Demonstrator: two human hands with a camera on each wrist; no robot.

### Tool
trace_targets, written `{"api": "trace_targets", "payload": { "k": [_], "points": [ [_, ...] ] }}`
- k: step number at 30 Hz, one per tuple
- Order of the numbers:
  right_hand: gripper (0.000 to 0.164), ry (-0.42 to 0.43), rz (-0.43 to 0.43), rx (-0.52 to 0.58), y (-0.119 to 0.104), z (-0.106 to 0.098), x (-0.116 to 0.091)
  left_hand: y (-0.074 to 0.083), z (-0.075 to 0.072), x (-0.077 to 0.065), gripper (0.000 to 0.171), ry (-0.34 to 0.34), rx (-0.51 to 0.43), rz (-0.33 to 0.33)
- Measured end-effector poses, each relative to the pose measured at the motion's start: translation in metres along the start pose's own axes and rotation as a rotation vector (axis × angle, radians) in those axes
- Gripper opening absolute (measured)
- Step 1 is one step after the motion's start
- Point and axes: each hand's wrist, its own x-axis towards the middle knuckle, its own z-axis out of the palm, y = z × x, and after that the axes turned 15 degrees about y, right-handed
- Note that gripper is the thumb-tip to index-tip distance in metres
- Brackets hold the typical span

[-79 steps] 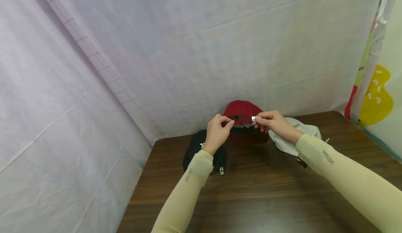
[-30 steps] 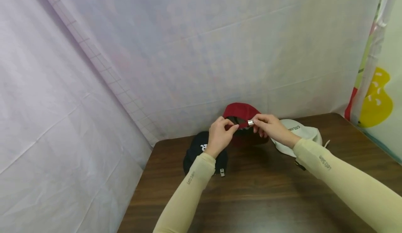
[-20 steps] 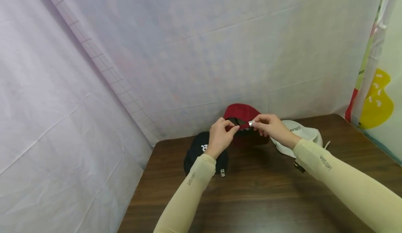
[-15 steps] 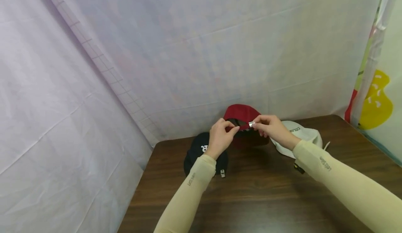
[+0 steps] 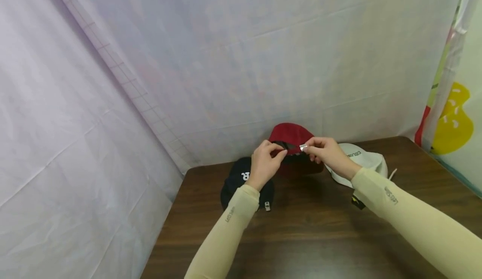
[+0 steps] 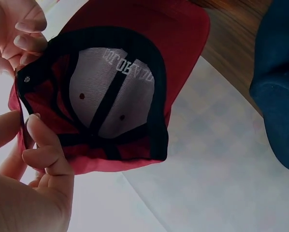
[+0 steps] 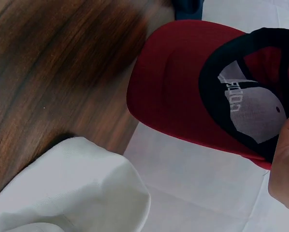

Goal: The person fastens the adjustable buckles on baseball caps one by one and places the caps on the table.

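Note:
Both hands hold up a red baseball cap [image 5: 290, 133] above the back of the table, its adjustable back strap towards me. My left hand [image 5: 262, 164] pinches the strap between thumb and forefinger. Beside the silver metal buckle [image 5: 303, 147] is my right hand [image 5: 328, 155], its thumb and fingers pinching the buckle end. In the left wrist view the cap's dark inner band [image 6: 159, 111] and pale mesh lining [image 6: 110, 87] face the camera. The right wrist view shows the red brim [image 7: 173, 82], with the right hand [image 7: 285, 164] cut off at the edge.
A navy cap [image 5: 235, 178] with a white letter lies on the brown wooden table [image 5: 301, 237], partly behind the left wrist. A white cap [image 5: 369, 162] lies on the right behind the right forearm. Pale cloth [image 5: 241, 61] hangs behind and left of the table.
The hands and red cap have come slightly lower since the earliest frame. The left fingertips have moved closer to the buckle, and the buckle has tilted. Over the last half second little differs.

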Motion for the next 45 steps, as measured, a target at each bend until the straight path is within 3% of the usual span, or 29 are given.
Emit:
{"api": "trace_targets", "payload": {
  "k": [6,14,20,24,31,38,45],
  "points": [
    [0.032,0.022,0.013,0.014,0.006,-0.001,-0.001,0.000,0.002,-0.003,0.014,0.054,0.030,0.104],
    [0.034,0.051,0.034,0.042,0.006,-0.003,0.001,0.000,0.010,-0.007,0.016,0.210,0.274,0.454],
    [0.026,0.060,0.066,0.039,-0.011,-0.001,-0.004,0.003,0.014,-0.005,0.021,0.308,0.342,0.575],
    [0.031,0.069,0.074,0.051,-0.002,0.000,-0.001,0.003,0.018,-0.007,0.026,0.305,0.341,0.579],
    [0.038,0.067,0.077,0.102,0.005,0.006,-0.002,0.002,0.029,-0.012,0.032,0.304,0.318,0.527],
    [0.038,0.050,0.094,0.164,0.004,0.007,-0.005,0.003,0.035,-0.013,0.027,0.300,0.274,0.469],
    [0.039,0.042,0.093,0.140,0.006,0.007,-0.008,0.007,0.039,-0.014,0.018,0.249,0.263,0.443]
  ]
}}
